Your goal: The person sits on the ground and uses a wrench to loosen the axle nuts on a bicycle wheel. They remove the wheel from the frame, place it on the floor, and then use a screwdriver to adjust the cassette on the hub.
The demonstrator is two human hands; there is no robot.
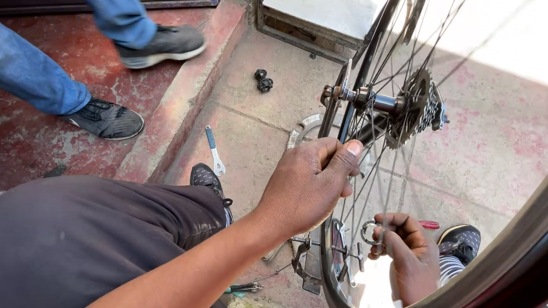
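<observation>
A spoked bicycle wheel with a black rim and thin silver spokes is seen standing upright at the right of the view, its dark hub and toothed sprocket cluster raised above the pale concrete floor. The wheel is steadied by the left hand, whose fingers are closed around a dark frame tube or the rim edge near the spokes, thumb pressed on top. Lower down, a small round silver spoke key is pinched in the right hand, the fingers curled tight upon it close to a spoke. From here a slip could be judged likely — the key may ride off the nipple if it is not seated squarely, rounding it, and a finger could be caught between spokes should the wheel turn. On the floor a blue-handled flat spanner lies near the reddish step, two small black nuts rest farther off, and a red-handled tool lies behind the spokes. Another person's blue trouser legs and dark shoes are seen on the step. The nipple itself is hidden by the fingers, the wheel is cut off by the frame edge, and the metal parts below the rim are hard to make out.
</observation>
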